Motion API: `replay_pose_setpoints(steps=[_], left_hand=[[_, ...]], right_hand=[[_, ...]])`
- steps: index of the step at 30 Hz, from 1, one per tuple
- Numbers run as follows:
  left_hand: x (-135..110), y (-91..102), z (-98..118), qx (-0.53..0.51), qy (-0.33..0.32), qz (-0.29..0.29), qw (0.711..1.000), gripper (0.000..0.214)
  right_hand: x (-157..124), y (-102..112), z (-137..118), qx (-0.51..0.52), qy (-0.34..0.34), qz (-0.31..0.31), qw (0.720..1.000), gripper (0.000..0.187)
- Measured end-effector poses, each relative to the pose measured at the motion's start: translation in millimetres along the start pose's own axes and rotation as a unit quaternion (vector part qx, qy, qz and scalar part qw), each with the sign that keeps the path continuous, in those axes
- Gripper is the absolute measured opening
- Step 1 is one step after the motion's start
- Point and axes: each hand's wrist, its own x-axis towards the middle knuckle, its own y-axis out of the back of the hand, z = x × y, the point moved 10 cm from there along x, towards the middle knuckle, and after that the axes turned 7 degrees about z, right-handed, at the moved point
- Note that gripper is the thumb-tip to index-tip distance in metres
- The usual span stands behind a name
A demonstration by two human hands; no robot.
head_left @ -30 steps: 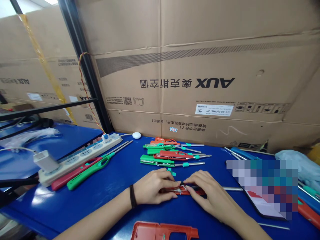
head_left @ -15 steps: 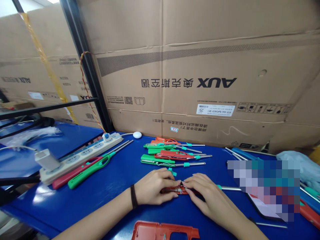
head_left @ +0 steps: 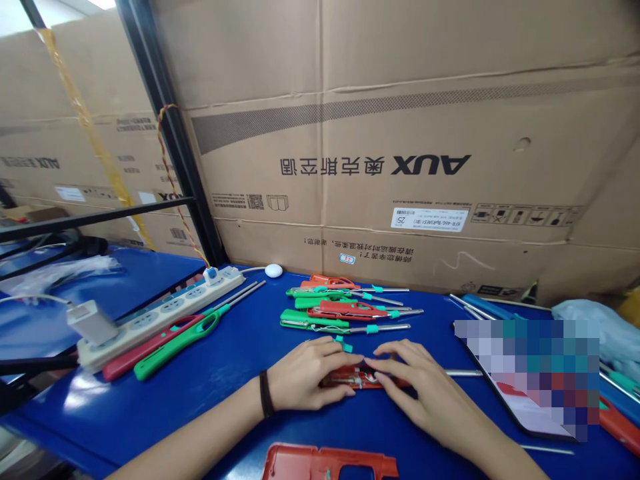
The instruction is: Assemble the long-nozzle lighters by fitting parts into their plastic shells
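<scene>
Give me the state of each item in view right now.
Left hand: gripping the red lighter
Right hand: gripping the red lighter's other end
Red lighter: casing open, inner parts showing
Red casing half: lying loose, separate
Green lighter: lying flat, untouched

Counted up real quick: two long lighters [head_left: 175, 350] are spotted beside one power strip [head_left: 160, 319], roughly six more lighters [head_left: 345, 308] are piled further up, one red lighter [head_left: 337, 381] is held in the middle, and one red casing half [head_left: 325, 460] is seen lying loose.
</scene>
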Motion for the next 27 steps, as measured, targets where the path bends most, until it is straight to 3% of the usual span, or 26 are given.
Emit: replay_pose_setpoints(steps=[3, 6, 14, 20, 27], left_hand=[[0, -0.9, 2, -0.021, -0.013, -0.003, 1.0, 0.029], [1, -0.1, 1, -0.041, -0.011, 0.002, 0.999, 0.025], [0, 2.5, 0, -0.038, -0.01, 0.0, 0.999, 0.025], [0, 0.4, 3, -0.012, -0.015, -0.009, 1.0, 0.03], [1, -1.4, 4, -0.019, -0.02, -0.014, 1.0, 0.029]], right_hand=[[1, 17, 13, -0.013, -0.012, 0.045, 0.999, 0.023], [2, 23, 19, -0.024, -0.017, 0.035, 0.999, 0.016], [-3, 5, 21, -0.006, -0.035, -0.068, 0.997, 0.014], [-9, -5, 27, 0.07, -0.101, -0.077, 0.989, 0.004], [-11, -14, 29, 0.109, -0.114, -0.081, 0.984, 0.004]])
